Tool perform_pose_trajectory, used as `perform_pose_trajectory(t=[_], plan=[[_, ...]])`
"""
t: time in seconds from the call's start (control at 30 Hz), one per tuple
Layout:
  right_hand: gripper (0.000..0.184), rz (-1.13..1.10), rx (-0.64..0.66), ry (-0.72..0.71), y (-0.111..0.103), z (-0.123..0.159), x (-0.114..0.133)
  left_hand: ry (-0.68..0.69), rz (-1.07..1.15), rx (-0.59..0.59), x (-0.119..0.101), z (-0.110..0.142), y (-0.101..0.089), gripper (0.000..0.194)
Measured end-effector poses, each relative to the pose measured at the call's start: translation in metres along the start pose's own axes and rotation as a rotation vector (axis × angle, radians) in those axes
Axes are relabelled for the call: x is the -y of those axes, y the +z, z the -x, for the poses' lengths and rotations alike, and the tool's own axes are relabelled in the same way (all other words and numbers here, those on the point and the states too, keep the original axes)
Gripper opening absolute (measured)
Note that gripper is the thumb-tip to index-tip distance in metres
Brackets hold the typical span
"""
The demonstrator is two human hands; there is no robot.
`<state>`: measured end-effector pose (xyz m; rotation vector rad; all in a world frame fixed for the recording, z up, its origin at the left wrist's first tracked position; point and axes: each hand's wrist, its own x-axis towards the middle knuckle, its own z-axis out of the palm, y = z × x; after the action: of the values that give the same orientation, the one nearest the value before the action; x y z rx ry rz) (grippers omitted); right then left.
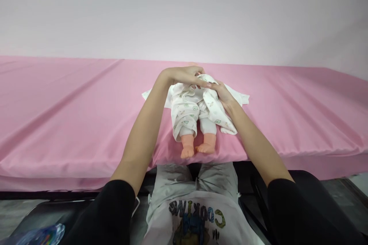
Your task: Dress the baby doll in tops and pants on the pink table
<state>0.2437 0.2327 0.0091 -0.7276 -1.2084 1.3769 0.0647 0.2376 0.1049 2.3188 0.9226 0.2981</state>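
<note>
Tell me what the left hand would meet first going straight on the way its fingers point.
Probably the right hand, whose fingers show right at the tip of the left hand; the printed white cloth is close there too, and depth is hard to judge.

Doll's head [192,64] mostly out of sight

Printed garment [184,111]: white, scattered with small green and tan motifs
Doll's leggings [208,126]: plain white
Doll's feet [187,150]: peach-orange
Counter cover [71,122]: plain pink
Wall [172,15], 12 o'clock: plain greyish white
Shirt front [198,218], 6 o'clock: pale, with black, blue and olive-yellow lettering
Sleeves [106,206], 7 and 5 o'clock: plain black
Trousers [169,180], 6 o'clock: pale grey
Chair [309,180], 4 o'clock: black
</note>
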Motion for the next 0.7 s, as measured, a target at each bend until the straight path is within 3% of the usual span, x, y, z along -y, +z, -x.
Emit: perform_pose_trajectory(t=[0.13, 0.23, 0.37, 0.53, 0.63, 0.7], plan=[[0.029, -0.033, 0.035, 0.041, 0.002, 0.002, -0.002, 0.015, -0.083, -0.194, -0.005, -0.005, 0.005, 0.045], [0.036, -0.064, 0.169, 0.118, 0.0, 0.006, -0.001, 0.097, -0.034, -0.268, -0.006, -0.006, 0.008, 0.043], [0.031, -0.082, 0.284, 0.153, 0.0, 0.009, 0.001, 0.135, 0.113, -0.218, -0.005, -0.004, 0.006, 0.05], [0.021, -0.1, 0.1, 0.105, -0.003, -0.002, -0.001, 0.027, 0.028, -0.131, 0.008, -0.007, 0.003, 0.056], [0.013, -0.109, -0.002, 0.054, -0.007, -0.01, -0.004, -0.078, -0.108, -0.079, 0.018, -0.012, 0.003, 0.044], [0.016, -0.089, 0.024, 0.051, -0.01, -0.012, -0.006, -0.093, -0.12, -0.037, 0.021, -0.012, 0.002, 0.033]])
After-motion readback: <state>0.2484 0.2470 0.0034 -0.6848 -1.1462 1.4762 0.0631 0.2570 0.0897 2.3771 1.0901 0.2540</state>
